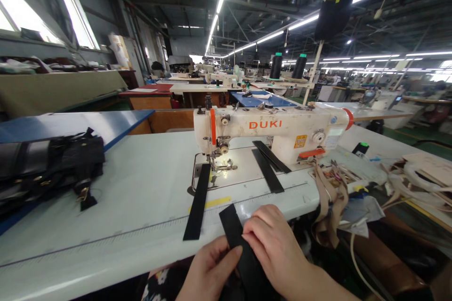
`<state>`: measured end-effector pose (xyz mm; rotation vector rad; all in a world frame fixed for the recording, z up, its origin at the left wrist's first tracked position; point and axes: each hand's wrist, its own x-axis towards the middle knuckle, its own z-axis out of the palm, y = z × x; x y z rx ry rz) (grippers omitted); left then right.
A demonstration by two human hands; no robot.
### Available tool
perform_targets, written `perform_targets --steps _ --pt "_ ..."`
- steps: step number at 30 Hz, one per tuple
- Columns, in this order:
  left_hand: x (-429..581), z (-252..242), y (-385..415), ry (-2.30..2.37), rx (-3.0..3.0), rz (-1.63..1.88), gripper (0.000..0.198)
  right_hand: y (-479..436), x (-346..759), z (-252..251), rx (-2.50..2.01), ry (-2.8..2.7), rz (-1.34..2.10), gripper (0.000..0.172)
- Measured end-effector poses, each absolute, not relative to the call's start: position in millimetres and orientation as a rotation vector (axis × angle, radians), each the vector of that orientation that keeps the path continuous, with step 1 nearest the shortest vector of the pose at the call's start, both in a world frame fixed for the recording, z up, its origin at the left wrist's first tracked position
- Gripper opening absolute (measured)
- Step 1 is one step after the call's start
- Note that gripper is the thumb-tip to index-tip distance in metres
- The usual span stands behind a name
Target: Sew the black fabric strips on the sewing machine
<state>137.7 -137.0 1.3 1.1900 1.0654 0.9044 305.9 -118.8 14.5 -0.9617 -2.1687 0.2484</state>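
Hands (277, 242) angle inward, pinching a black strip (232, 226).

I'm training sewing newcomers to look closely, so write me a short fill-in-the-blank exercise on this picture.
1. The left hand and right hand hold a strip coloured ____.
2. The orange letters on the machine spell ____.
3. The tape on the table is coloured ____.

Missing words: black; DUKI; yellow.
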Motion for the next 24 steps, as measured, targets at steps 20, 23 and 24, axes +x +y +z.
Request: perform_targets --steps 20,23,24 --pt "141.4 8.7 -138.9 1.113 1.178 0.922 0.038 -120.0 310.1 20.1 -0.940 -2.119 0.302 0.017" --pt "142.6 10.9 -140.2 1.109 1.145 0.924 0.039 -118.3 309.3 20.6 -0.998 -2.136 0.292 0.019" --pt "142.5 10.4 -140.0 1.101 1.143 0.917 0.039 -118.6 308.7 20.8 -1.014 -2.137 0.289 0.019"
